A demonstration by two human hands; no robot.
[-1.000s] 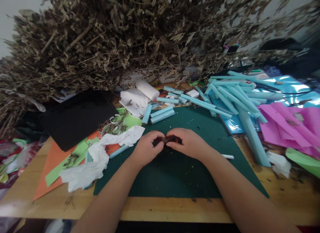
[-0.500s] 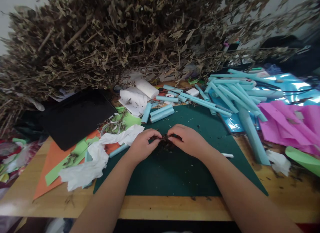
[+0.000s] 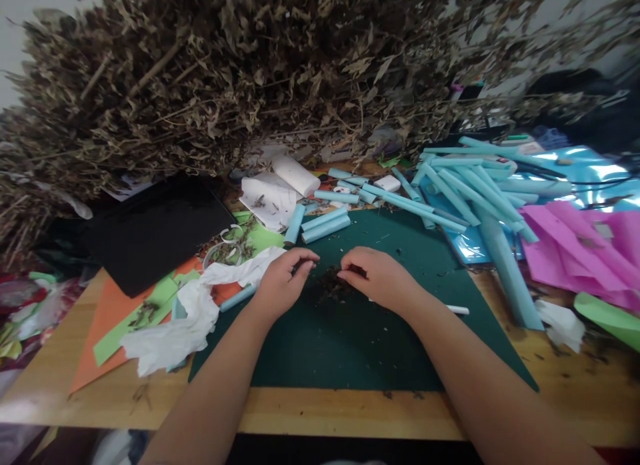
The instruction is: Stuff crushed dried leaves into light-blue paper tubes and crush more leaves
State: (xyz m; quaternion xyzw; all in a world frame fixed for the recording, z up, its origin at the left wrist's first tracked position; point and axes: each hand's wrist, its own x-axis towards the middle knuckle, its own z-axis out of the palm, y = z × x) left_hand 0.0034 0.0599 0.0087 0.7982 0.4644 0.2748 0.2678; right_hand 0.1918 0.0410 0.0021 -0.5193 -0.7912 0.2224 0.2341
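Dried leaf bits now lie loose mid-mat, near the tabletop's front edge: left hand has drawn away, grip loosely curled and empty, while right hand pinches them.

One head-worn view looks forward and down, close over the green mat.

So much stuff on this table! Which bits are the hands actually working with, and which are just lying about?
In use:
left hand
right hand
clump of dried plant bits, between the fingertips
green cutting mat

Lying about:
blue paper rolls
pink paper
white tissue
black sheet
dried branches
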